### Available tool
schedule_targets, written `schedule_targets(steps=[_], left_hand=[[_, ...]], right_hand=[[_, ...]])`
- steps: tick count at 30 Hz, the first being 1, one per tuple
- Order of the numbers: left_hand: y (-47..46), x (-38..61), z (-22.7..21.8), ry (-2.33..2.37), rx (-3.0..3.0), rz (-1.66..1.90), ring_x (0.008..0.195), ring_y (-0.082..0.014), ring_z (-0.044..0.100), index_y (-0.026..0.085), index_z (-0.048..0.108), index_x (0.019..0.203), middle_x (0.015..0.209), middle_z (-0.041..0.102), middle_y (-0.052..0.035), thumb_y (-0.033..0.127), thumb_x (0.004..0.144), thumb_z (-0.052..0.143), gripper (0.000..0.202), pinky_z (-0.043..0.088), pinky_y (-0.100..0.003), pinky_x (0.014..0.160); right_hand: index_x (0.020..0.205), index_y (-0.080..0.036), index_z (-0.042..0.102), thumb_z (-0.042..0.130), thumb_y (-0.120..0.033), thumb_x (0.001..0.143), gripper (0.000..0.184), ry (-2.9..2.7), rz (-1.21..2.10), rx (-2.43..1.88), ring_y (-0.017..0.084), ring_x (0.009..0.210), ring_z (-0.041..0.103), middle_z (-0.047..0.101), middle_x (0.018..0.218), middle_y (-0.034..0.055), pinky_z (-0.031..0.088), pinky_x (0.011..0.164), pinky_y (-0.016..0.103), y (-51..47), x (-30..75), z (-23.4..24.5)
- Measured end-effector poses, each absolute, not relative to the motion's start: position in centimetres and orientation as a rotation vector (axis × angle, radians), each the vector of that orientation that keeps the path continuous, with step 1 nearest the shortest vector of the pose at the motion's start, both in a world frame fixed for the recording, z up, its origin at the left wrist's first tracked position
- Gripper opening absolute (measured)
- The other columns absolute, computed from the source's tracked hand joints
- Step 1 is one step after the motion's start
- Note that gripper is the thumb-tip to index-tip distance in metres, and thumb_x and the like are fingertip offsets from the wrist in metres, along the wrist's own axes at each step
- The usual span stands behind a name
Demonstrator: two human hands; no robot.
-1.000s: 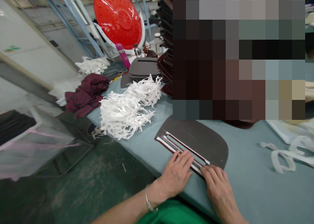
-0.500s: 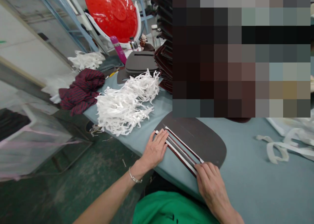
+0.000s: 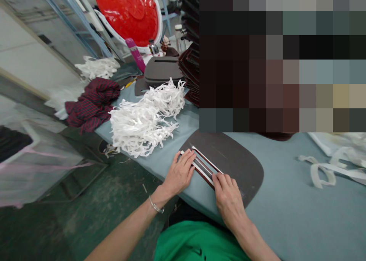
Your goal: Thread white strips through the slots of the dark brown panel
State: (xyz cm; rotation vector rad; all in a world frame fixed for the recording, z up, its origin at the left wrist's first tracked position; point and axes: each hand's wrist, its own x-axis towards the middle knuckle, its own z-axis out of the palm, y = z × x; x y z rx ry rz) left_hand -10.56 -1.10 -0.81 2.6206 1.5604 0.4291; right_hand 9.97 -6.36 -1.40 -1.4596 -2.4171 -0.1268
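Observation:
A dark grey, round-cornered board (image 3: 243,165) lies flat on the cloth-covered table. Along its near edge runs a narrow dark red piece (image 3: 208,161) edged with white strips, a shiny grey bar (image 3: 203,167) between its long sides. My left hand (image 3: 180,173) rests on the far left end, fingers stretched flat over the piece; a bracelet circles that wrist. Farther right, my right hand (image 3: 228,196) has its fingers bent and pressed together on the same piece, thumb side at its near edge. The piece's right end is hidden under that hand.
A heap of white ribbon strips (image 3: 143,120) lies left of the board. Behind it are slotted grey boards (image 3: 164,72) and a dark stack (image 3: 190,68). Striped cloth (image 3: 93,104) hangs at the table's left edge. Loose white bands (image 3: 326,173) lie on the right.
My right hand has slid up and left along the dark red piece, closer to my left hand. My left hand has stayed on the far end.

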Motion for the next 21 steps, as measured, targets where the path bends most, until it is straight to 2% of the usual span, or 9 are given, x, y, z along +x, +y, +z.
schedule_targets(steps=[10,14,18,21], left_hand=[[-1.1,-10.5,-0.7,1.549,2.605,0.455,0.138,-0.0224,0.031,0.017,0.041,0.137,0.145,0.043,-0.0087,0.023,0.094,0.038,0.044,0.019,-0.048,0.116],[-1.0,-10.7,-0.9,1.536,2.616,0.459,0.138,-0.0218,0.031,0.018,0.040,0.138,0.144,0.043,-0.0084,0.023,0.094,0.038,0.044,0.019,-0.047,0.116],[-1.0,-10.6,-1.2,1.572,2.623,0.491,0.139,-0.0246,0.030,0.018,0.044,0.135,0.143,0.044,-0.0099,0.023,0.094,0.039,0.042,0.019,-0.052,0.115],[-2.3,-9.2,-1.1,1.558,2.620,0.548,0.138,-0.0252,0.031,0.018,0.050,0.129,0.138,0.049,-0.0110,0.018,0.094,0.036,0.038,0.020,-0.053,0.113]], right_hand=[[0.110,-0.003,0.060,0.039,-0.004,0.084,0.034,-2.515,-0.207,-1.392,0.028,0.091,0.049,0.058,0.101,0.0178,0.046,0.074,0.040,-9.4,13.2,-0.5],[0.111,-0.009,0.057,0.040,-0.006,0.087,0.029,-2.436,0.008,-1.395,0.027,0.094,0.049,0.057,0.104,0.0155,0.046,0.076,0.041,-10.8,15.5,-0.9],[0.096,-0.016,0.055,0.045,-0.008,0.089,0.015,-2.082,0.353,-1.408,0.020,0.090,0.051,0.056,0.098,0.0096,0.047,0.076,0.035,-11.0,16.7,-1.1],[0.109,-0.018,0.052,0.044,-0.007,0.089,0.023,-1.963,0.427,-1.335,0.021,0.100,0.051,0.057,0.107,0.0099,0.046,0.084,0.037,-10.9,16.7,-1.3]])
